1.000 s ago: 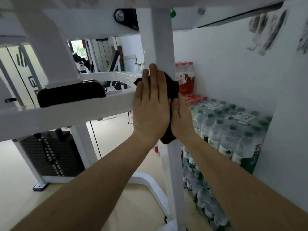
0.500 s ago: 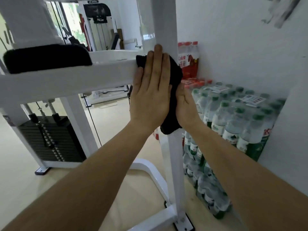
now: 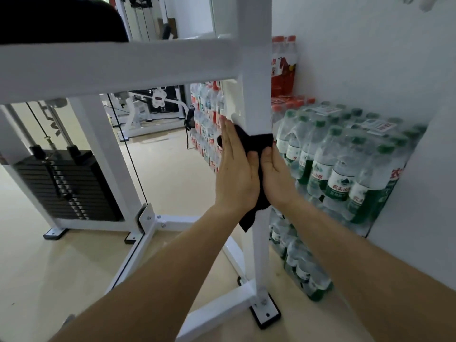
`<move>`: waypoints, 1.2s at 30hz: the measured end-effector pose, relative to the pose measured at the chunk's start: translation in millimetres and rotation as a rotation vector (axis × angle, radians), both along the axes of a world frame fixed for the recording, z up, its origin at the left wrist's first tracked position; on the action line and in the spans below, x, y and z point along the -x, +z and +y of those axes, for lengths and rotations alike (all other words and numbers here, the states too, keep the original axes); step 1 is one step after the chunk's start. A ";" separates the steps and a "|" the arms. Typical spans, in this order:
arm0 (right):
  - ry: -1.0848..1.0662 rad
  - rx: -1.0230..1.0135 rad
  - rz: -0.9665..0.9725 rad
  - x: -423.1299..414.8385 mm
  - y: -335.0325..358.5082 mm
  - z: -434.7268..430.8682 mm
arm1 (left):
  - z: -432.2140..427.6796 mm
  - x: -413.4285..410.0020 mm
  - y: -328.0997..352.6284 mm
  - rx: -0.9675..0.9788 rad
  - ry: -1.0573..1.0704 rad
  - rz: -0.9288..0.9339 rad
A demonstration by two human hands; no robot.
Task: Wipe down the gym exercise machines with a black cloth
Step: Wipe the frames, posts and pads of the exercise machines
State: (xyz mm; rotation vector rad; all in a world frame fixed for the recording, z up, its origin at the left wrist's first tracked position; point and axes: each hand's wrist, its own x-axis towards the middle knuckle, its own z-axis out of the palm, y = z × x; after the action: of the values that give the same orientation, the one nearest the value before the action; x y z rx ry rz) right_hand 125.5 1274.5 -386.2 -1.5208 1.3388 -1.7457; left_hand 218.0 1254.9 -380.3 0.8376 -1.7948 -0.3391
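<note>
Pressing flat with left hand (image 3: 237, 176), fingers straight, on black cloth (image 3: 254, 141) wrapped round white upright post (image 3: 254, 82) of the machine, below its crossbar (image 3: 111, 65). Meeting the cloth from the opposite side with right hand (image 3: 278, 178); thumb up, fingers hidden behind post, so cannot tell whether gripping. With a loose tail of cloth hanging below both palms. Just right of post, against wall (image 3: 370, 58), stacked packs of water bottles (image 3: 340, 169). Farther left, black weight stack (image 3: 66, 186).

water bottle label (image 3: 340, 185): 农夫山 | shrink-wrap (image 3: 396, 174): red 农 | other print illegible
</note>
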 end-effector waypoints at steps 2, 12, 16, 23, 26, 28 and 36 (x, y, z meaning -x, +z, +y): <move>-0.030 0.054 0.009 -1.8 32.4 -6.3 | -6.3 3.7 23.0 0.007 -0.004 0.080; -0.021 0.132 -0.051 2.5 -13.8 -19.2 | -36.5 11.0 -21.8 0.173 -0.056 0.137; -0.037 0.122 -0.097 3.8 -53.1 -20.3 | -39.6 17.0 -63.9 0.199 -0.085 0.162; -0.095 0.004 -0.126 6.2 -151.4 -17.9 | -35.2 19.8 -151.7 0.093 -0.062 0.069; -0.076 -0.122 -0.134 6.1 -172.3 -5.3 | -23.8 12.8 -178.0 -0.017 -0.032 -0.017; -0.054 -0.183 -0.132 6.7 -160.7 -1.9 | -18.0 9.0 -170.8 -0.039 -0.035 -0.047; 0.017 0.094 -0.102 10.1 -71.4 -18.4 | -36.3 17.2 -90.0 0.141 -0.070 0.126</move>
State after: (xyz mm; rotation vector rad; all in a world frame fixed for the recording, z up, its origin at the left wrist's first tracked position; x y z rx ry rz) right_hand 115.4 1256.1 -457.5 -1.4669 1.2059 -1.8731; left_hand 200.8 1218.6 -470.3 0.6417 -1.7113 -0.2997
